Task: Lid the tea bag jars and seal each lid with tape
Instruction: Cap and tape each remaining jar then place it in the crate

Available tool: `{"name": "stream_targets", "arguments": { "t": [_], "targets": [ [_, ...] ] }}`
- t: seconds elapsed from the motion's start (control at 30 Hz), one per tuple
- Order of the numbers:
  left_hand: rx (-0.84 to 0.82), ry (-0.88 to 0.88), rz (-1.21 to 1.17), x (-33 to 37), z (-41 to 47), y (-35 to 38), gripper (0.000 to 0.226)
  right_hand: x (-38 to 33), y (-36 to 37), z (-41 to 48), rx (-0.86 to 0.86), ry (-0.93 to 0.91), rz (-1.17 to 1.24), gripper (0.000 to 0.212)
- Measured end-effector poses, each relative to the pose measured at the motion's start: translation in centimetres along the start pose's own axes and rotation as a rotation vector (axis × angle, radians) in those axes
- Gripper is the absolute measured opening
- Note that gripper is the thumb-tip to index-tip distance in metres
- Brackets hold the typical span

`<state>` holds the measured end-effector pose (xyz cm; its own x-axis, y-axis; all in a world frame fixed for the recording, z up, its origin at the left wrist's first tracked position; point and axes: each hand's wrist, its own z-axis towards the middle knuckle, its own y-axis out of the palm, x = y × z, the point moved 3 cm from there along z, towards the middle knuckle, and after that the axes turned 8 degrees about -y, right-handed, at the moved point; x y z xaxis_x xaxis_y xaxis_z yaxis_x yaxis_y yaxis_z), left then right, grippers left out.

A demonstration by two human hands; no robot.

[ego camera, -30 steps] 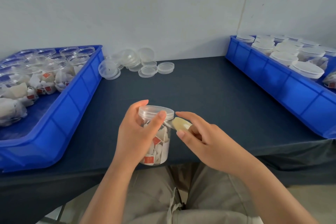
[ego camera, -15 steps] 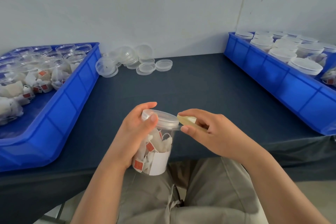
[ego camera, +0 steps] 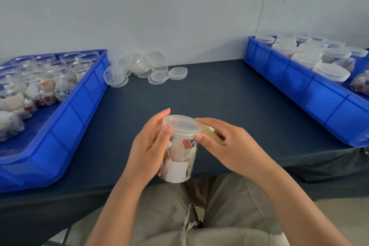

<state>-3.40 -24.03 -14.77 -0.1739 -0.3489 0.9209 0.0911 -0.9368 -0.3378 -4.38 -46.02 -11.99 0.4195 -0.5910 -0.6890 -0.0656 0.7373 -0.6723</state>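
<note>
A clear jar full of tea bags is held in the air above the table's front edge, tilted a little. My left hand grips its side, the thumb lying against the rim of the clear lid that sits on top. My right hand holds a small yellowish roll of tape right against the lid's right edge, with fingertips touching the rim. Part of the roll is hidden by my fingers.
A blue tray at left holds several open jars of tea bags. Loose clear lids lie at the back by the wall. A blue tray at right holds several lidded jars.
The jar has tilted and turned in my left hand. My right hand with the tape roll has closed in from a small gap to the lid's rim.
</note>
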Motion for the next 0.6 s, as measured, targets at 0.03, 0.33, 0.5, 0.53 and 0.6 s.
{"name": "stream_targets", "arguments": {
  "t": [0.03,0.33,0.5,0.53,0.6],
  "targets": [
    [-0.017,-0.023,0.016,0.2,-0.4,0.3,0.066,-0.3,0.0,-0.1,0.017,-0.001,-0.025,0.057],
    [0.196,-0.109,0.02,1.3,-0.4,0.7,0.092,-0.5,1.5,-0.6,-0.055,-0.006,-0.047,0.058],
    [0.204,-0.107,-0.073,1.2,0.0,0.1,0.076,-0.2,0.9,-0.7,-0.126,-0.039,0.031,0.066],
    [0.203,-0.109,-0.101,1.0,0.0,-0.1,0.074,-0.1,0.5,-0.7,-0.131,-0.055,0.033,0.064],
    [0.177,-0.112,-0.149,0.9,0.0,-0.4,0.071,0.0,-0.3,-0.6,-0.148,-0.077,0.023,0.06]
  ]
}}
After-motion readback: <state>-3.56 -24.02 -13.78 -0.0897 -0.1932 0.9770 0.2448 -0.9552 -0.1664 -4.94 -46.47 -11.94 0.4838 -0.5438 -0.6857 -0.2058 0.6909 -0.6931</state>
